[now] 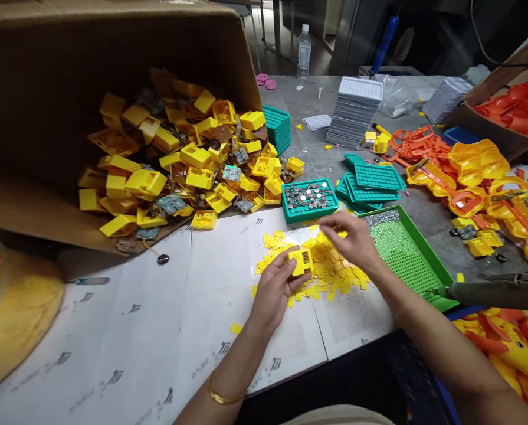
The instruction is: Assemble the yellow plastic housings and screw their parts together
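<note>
My left hand (276,289) holds a small yellow box (299,262), its open compartment facing up. To the right, my right hand (350,239) is raised over the heap of flat yellow pieces (330,271), fingertips pinched together; anything between them is too small to make out. Just beyond the hands stands a teal tray (310,213) with many small round metal cells. The green perforated tray (412,260) lies right of my right hand, with small metal parts in its far corner.
A large cardboard box (38,118) at the left spills yellow housings (195,154) with wires. Behind are teal trays (376,177), stacked white trays (356,112) and a bottle (304,53). Orange and yellow parts (476,183) lie right; a dark tool (498,293) juts in.
</note>
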Action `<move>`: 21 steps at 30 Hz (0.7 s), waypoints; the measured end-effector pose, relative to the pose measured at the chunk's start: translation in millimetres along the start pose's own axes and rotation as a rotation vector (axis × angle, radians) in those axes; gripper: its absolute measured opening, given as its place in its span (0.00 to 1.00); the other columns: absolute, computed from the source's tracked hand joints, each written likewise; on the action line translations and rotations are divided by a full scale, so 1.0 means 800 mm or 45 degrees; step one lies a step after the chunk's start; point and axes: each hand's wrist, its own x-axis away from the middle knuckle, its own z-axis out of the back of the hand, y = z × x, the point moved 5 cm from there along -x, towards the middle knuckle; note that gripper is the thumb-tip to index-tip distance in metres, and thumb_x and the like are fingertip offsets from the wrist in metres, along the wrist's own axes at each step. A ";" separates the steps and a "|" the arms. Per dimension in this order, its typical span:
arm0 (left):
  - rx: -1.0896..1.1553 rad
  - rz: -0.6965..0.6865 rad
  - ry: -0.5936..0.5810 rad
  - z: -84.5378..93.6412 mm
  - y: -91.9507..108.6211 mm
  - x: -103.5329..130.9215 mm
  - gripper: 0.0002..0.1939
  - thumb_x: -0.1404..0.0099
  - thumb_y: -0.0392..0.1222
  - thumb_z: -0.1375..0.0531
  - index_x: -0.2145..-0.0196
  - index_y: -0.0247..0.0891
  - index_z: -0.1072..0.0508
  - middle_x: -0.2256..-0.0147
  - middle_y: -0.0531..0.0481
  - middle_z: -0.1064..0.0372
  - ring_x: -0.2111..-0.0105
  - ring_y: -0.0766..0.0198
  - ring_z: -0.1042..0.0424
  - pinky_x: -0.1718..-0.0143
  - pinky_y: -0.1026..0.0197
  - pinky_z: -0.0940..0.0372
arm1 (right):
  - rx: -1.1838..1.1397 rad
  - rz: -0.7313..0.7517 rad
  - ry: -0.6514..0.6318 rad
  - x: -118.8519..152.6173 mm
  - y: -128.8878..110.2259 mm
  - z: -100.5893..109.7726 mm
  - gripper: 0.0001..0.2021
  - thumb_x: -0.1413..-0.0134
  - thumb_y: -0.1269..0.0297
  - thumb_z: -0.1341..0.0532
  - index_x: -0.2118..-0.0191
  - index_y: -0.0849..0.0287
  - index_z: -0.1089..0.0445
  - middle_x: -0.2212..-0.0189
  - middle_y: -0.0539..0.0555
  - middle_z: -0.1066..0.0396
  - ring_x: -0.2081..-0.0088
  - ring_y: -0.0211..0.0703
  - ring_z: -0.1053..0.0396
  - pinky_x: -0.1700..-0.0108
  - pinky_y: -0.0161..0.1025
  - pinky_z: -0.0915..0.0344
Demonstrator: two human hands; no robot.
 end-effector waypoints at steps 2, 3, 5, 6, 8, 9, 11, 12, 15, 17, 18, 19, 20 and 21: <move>0.003 0.015 0.015 0.000 0.001 0.000 0.16 0.38 0.37 0.40 0.51 0.34 0.30 0.59 0.44 0.26 0.62 0.62 0.23 0.62 0.64 0.27 | 0.290 0.078 0.189 -0.019 0.010 0.013 0.11 0.41 0.63 0.45 0.60 0.58 0.25 0.64 0.56 0.28 0.64 0.42 0.31 0.61 0.41 0.35; 0.005 0.022 0.020 0.000 0.002 0.000 0.16 0.37 0.37 0.41 0.51 0.34 0.31 0.59 0.43 0.26 0.62 0.61 0.23 0.62 0.65 0.26 | 0.454 0.099 0.211 -0.028 0.016 0.014 0.12 0.40 0.63 0.45 0.60 0.57 0.24 0.64 0.56 0.29 0.65 0.43 0.32 0.62 0.41 0.36; 0.008 0.027 0.036 0.000 0.003 0.001 0.16 0.37 0.36 0.42 0.51 0.33 0.31 0.59 0.43 0.26 0.61 0.61 0.23 0.63 0.65 0.26 | 0.689 0.103 0.162 -0.043 0.028 0.011 0.12 0.39 0.64 0.46 0.59 0.55 0.24 0.64 0.56 0.29 0.65 0.44 0.32 0.66 0.40 0.39; 0.006 0.027 0.043 0.000 0.004 0.001 0.16 0.37 0.36 0.42 0.51 0.33 0.31 0.59 0.43 0.26 0.62 0.61 0.23 0.63 0.65 0.26 | 0.751 0.093 0.126 -0.049 0.034 0.008 0.12 0.39 0.64 0.46 0.59 0.54 0.24 0.64 0.56 0.29 0.65 0.45 0.32 0.67 0.39 0.40; 0.000 0.030 0.043 0.001 0.005 0.001 0.16 0.37 0.36 0.41 0.51 0.33 0.31 0.59 0.43 0.26 0.63 0.62 0.23 0.63 0.65 0.26 | 0.802 0.073 0.093 -0.056 0.040 0.007 0.12 0.39 0.64 0.45 0.59 0.54 0.24 0.64 0.56 0.29 0.66 0.45 0.32 0.68 0.39 0.41; -0.003 0.031 0.038 0.001 0.006 0.001 0.16 0.37 0.37 0.41 0.51 0.33 0.31 0.59 0.43 0.26 0.64 0.63 0.23 0.63 0.64 0.26 | 0.808 0.065 0.083 -0.058 0.041 0.008 0.12 0.40 0.65 0.45 0.59 0.55 0.24 0.64 0.56 0.28 0.66 0.45 0.32 0.69 0.39 0.42; 0.002 0.032 0.030 0.001 0.006 0.001 0.16 0.38 0.37 0.41 0.51 0.34 0.30 0.61 0.45 0.26 0.67 0.64 0.23 0.63 0.64 0.26 | 0.800 0.051 0.057 -0.062 0.041 0.012 0.09 0.43 0.66 0.43 0.61 0.56 0.24 0.65 0.55 0.28 0.67 0.43 0.32 0.68 0.39 0.41; 0.011 0.028 0.029 0.001 0.006 0.001 0.16 0.38 0.36 0.40 0.52 0.34 0.30 0.62 0.45 0.26 0.68 0.65 0.24 0.63 0.64 0.26 | 0.777 0.051 0.050 -0.062 0.039 0.014 0.08 0.44 0.68 0.41 0.63 0.57 0.24 0.65 0.55 0.28 0.67 0.43 0.33 0.67 0.39 0.41; 0.061 0.009 0.041 0.003 0.006 0.000 0.16 0.39 0.36 0.40 0.53 0.34 0.29 0.62 0.47 0.27 0.67 0.66 0.25 0.63 0.64 0.26 | 0.578 0.094 0.063 -0.052 0.024 0.016 0.05 0.47 0.69 0.39 0.67 0.58 0.25 0.69 0.53 0.28 0.69 0.40 0.33 0.66 0.39 0.39; 0.095 -0.001 0.047 0.004 0.006 -0.002 0.15 0.40 0.36 0.39 0.54 0.33 0.28 0.60 0.46 0.27 0.64 0.64 0.25 0.62 0.62 0.27 | 0.331 0.132 0.037 -0.032 0.007 0.010 0.04 0.47 0.67 0.39 0.68 0.58 0.27 0.70 0.51 0.28 0.69 0.38 0.32 0.67 0.37 0.37; 0.108 -0.008 0.045 0.004 0.006 -0.003 0.14 0.40 0.36 0.39 0.55 0.33 0.28 0.59 0.45 0.27 0.62 0.63 0.25 0.61 0.62 0.27 | 0.216 0.141 -0.007 -0.020 -0.001 0.003 0.04 0.46 0.66 0.39 0.67 0.58 0.27 0.70 0.51 0.27 0.69 0.38 0.32 0.69 0.35 0.37; 0.118 -0.016 0.039 0.004 0.006 -0.004 0.13 0.40 0.36 0.38 0.57 0.32 0.27 0.58 0.44 0.28 0.61 0.62 0.25 0.61 0.61 0.27 | 0.146 0.148 -0.045 -0.007 -0.008 -0.004 0.03 0.46 0.66 0.39 0.67 0.57 0.28 0.70 0.50 0.27 0.69 0.37 0.31 0.70 0.34 0.37; 0.126 -0.024 0.029 0.004 0.006 -0.004 0.12 0.40 0.37 0.38 0.58 0.32 0.27 0.58 0.44 0.28 0.60 0.61 0.26 0.61 0.61 0.27 | 0.127 0.157 -0.089 0.005 -0.015 -0.012 0.03 0.46 0.66 0.39 0.67 0.57 0.28 0.70 0.50 0.27 0.69 0.37 0.31 0.70 0.34 0.37; 0.132 -0.032 0.018 0.004 0.006 -0.005 0.11 0.40 0.37 0.38 0.60 0.31 0.26 0.59 0.44 0.28 0.60 0.62 0.26 0.60 0.62 0.27 | 0.131 0.164 -0.111 0.016 -0.019 -0.019 0.03 0.46 0.66 0.39 0.67 0.57 0.28 0.69 0.50 0.27 0.69 0.36 0.31 0.71 0.33 0.37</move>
